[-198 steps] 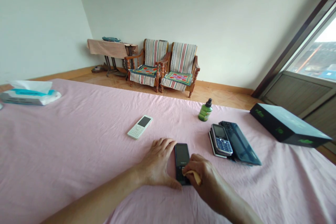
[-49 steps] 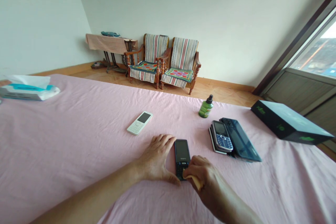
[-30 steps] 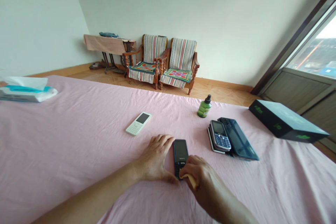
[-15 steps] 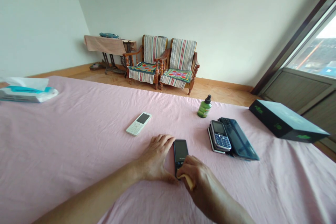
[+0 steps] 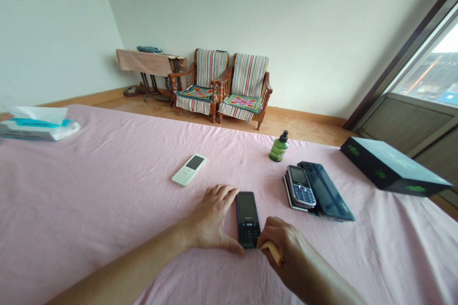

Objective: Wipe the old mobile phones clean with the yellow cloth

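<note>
A black keypad mobile phone lies face up on the pink cloth, its screen and keys showing. My left hand curves along its left side, holding it steady with fingertips at the top left corner and the thumb at the bottom left. My right hand is closed on a small yellow cloth, pressed at the phone's lower right corner. Most of that cloth is hidden in the fist. Beyond my left hand rests a white keypad phone.
To the right lie a stack of keypad phones and a dark blue smartphone. Behind them stands a green spray bottle. A black box sits at the far right, a tissue pack at the far left. Two wooden chairs are by the wall.
My right hand with the yellow cloth has slid right and slightly down, off the phone's keys to its edge, uncovering the keypad. My left hand stays in place.
</note>
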A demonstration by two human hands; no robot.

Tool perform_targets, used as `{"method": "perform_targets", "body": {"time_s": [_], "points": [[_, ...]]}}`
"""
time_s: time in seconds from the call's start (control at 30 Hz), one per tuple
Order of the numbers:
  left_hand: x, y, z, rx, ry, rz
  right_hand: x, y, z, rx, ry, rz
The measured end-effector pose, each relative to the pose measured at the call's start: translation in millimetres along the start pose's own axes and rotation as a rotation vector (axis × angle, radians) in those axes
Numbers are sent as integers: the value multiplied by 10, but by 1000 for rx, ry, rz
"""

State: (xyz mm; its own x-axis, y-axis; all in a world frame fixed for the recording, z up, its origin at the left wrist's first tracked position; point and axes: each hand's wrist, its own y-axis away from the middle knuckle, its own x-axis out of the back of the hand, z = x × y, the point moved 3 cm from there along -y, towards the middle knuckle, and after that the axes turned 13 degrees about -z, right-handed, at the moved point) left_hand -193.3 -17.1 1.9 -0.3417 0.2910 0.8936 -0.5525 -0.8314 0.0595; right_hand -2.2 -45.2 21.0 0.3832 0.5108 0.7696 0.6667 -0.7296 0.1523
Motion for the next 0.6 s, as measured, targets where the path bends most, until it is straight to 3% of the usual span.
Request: {"method": "perform_targets", "body": {"time_s": [0.23,0.6], "points": [[24,-7,18,10,-5,-1,-124,-115,-137,119,-30,50],[16,-19,3,0,-12,4,-162,-159,-207,111,-27,47]]}}
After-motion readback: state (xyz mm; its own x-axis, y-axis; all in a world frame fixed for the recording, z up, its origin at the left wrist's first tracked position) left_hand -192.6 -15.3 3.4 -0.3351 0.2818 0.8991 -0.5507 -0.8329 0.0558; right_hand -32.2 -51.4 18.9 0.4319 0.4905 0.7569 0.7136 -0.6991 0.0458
